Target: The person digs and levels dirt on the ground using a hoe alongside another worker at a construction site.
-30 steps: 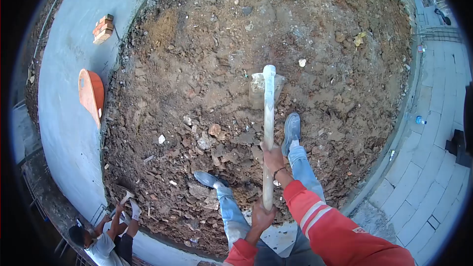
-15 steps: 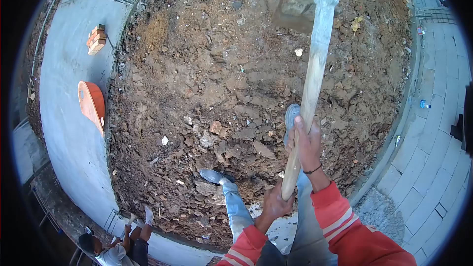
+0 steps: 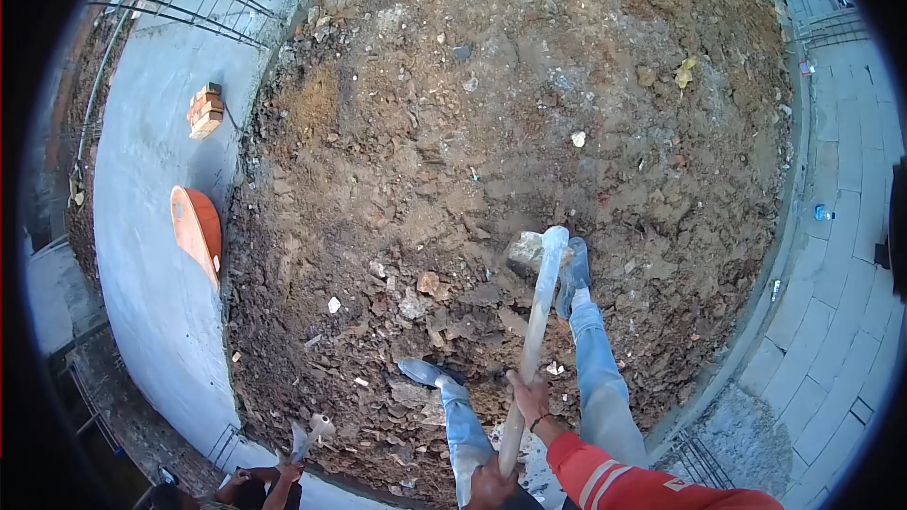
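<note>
Both my hands are on a long-handled hoe (image 3: pixel 536 331). My right hand (image 3: pixel 529 395), with a dark band at the wrist, is wrapped around the middle part of the handle. Lower down, my left hand (image 3: pixel 491 484) grips the handle's end near my body. The hoe's blade (image 3: pixel 524 253) is down at the soil (image 3: pixel 425 161), just left of my right shoe (image 3: pixel 573 274); whether its edge is sunk in, I cannot tell. Rougher clods lie around my left shoe (image 3: pixel 423 372).
An orange pan-like container (image 3: pixel 200 231) and stacked bricks (image 3: pixel 205 111) sit on the concrete strip at left. Steel bars (image 3: pixel 189 0) stick out at upper left. A co-worker's arms (image 3: pixel 283 484) hold another hoe (image 3: pixel 316 430) at lower left. Block paving (image 3: pixel 831 255) runs along the right.
The hoe has swung down and toward me, its head dropping from the upper right to beside my right shoe. My hands have moved lower. The co-worker's tool has moved into the dirt area.
</note>
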A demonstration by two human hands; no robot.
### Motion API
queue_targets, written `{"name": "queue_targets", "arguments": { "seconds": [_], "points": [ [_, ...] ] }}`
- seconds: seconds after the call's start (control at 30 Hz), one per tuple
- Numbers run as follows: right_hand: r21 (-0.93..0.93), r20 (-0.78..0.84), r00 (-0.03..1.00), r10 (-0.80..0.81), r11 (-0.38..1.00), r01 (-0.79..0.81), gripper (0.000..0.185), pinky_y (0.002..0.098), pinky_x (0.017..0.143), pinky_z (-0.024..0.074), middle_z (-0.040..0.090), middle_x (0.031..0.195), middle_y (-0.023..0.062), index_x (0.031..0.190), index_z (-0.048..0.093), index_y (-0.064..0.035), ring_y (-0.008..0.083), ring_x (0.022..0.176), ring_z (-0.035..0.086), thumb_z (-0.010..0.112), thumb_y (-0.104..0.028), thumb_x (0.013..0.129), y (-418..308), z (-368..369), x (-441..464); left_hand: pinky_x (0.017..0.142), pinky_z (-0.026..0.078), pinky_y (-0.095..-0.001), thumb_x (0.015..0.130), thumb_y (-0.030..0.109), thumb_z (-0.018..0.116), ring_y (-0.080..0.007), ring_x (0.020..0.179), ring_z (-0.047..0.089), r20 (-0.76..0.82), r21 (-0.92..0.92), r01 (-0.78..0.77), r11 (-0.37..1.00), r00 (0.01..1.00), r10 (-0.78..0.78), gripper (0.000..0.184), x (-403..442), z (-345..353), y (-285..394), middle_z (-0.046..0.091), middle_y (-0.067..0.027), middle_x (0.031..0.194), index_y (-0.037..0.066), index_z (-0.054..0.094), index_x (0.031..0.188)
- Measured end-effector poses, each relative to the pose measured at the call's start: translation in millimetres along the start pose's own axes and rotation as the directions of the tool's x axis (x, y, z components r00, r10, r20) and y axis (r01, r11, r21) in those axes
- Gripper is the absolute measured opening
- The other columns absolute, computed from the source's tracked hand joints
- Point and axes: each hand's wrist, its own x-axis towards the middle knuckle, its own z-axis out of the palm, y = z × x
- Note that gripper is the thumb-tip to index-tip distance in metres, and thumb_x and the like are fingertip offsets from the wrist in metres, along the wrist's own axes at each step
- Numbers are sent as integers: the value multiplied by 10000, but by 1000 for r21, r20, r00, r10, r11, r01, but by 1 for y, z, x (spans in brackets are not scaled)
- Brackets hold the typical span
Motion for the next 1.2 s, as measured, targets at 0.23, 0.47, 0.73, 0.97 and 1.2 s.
{"name": "queue_targets", "arguments": {
  "seconds": [0.23,0.47,0.73,0.97,1.2],
  "points": [
    [214,47,997,-56,976,45,176,266,410,420,491,658,-3,979,512,-47,103,490,489,665,-102,910,-61,-16,-8,627,539,-513,762,249,718,-433,693,660,-73,-33,-224,974,972,221,491,15,2,31,670,-201,811,53,538,1175],
    [-186,12,584,-812,572,799,378,308,445,469,584,689,78,1111,473,30,151,502,573,677,-221,915,-366,13,60,707,547,-464,738,98,693,-438,795,665,-403,-251,-695,674,708,580,527,241,-65,260,656,-242,858,-33,523,1219],
    [-631,113,756,-644,541,555,412,405,665,568,690,827,205,1062,557,71,298,696,710,650,-284,874,-459,23,241,688,504,-442,776,143,668,-379,714,633,-473,-347,-573,742,790,389,307,348,-63,351,636,-239,792,-43,592,1009],
    [-773,-38,796,-604,523,360,529,441,850,536,686,933,261,1179,534,67,402,949,678,717,-271,816,-279,40,251,763,519,-454,763,161,680,-355,833,681,-236,-447,-271,853,955,180,334,267,-44,221,666,-248,880,-59,606,1003],
    [-442,-172,914,-367,858,262,434,438,847,538,691,932,272,948,654,89,397,948,682,731,-308,788,-177,-2,248,783,519,-525,745,222,663,-450,886,653,-150,-220,-241,945,966,211,419,205,-34,153,669,-275,902,23,566,1100]
  ]
}}
